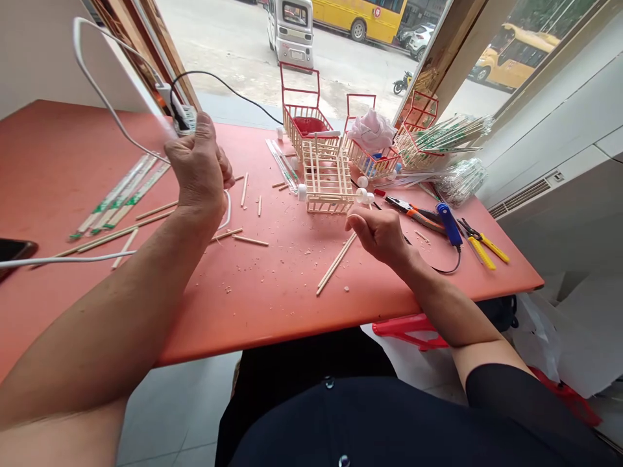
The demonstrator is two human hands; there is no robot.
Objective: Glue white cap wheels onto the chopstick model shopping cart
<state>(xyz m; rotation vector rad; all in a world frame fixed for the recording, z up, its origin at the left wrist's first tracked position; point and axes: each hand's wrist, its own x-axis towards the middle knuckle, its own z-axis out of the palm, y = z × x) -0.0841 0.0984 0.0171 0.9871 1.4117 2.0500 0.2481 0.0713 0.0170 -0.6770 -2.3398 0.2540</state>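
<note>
Raised over the left of the table, my left hand [200,162] is closed in a fist on a white cable [104,97], which loops up behind it and runs out below; the cable's end is hidden or blurred. A white power strip [182,117] with a black plug stands just behind this hand. My right hand [382,237] rests on the table with curled fingers; what they hold, if anything, is hidden. Beside it lies a small cart frame of wooden sticks [328,178] with white bottle caps [363,194] at its corners. Two loose sticks [335,266] lie left of that hand.
Behind stand a red-trimmed stick cart [304,120], another holding white cloth [372,133], and a third with wrapped chopsticks [445,139]. Pliers [413,211], a blue-handled tool [448,224] and yellow cutters [487,250] lie right. Wrapped chopsticks [121,194] and a phone [17,253] lie left.
</note>
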